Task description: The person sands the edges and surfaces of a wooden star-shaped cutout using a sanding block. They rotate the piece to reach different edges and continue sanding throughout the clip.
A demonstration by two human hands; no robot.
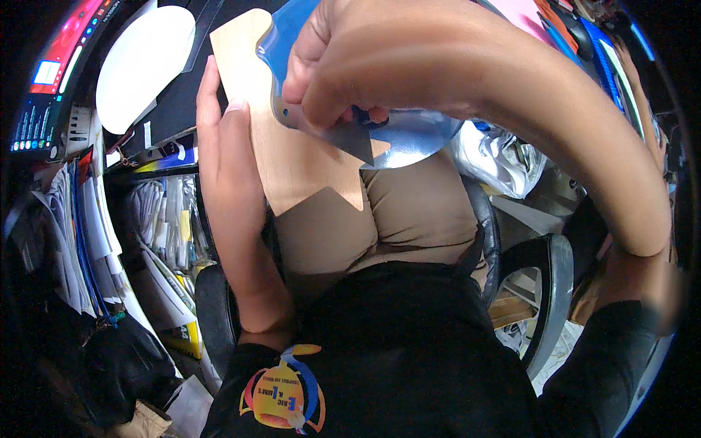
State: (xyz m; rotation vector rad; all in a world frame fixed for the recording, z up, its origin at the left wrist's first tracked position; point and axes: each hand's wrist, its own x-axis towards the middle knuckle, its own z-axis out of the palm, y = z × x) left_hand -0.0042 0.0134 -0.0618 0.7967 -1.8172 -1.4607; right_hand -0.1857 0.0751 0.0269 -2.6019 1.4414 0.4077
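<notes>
My left hand (228, 120) grips the left edge of a flat, wood-coloured board (288, 164), thumb on its face and fingers along the side. The board has a wavy upper edge and a notched lower end, and it is held over my lap. My right hand (328, 73) is curled closed over the board's right part, pinching a shiny, see-through blue film (281, 47) that bends away to the right. Under the fist lies a grey pointed piece (339, 139) with a small hole; my fingers partly hide how it joins the board and film.
A white rounded sheet (146, 69) lies on the dark desk at the upper left, near a lit screen (62, 62). Papers and folders (171, 226) crowd the left side. To the right are a crumpled plastic bag (504, 160) and a black chair armrest (555, 292).
</notes>
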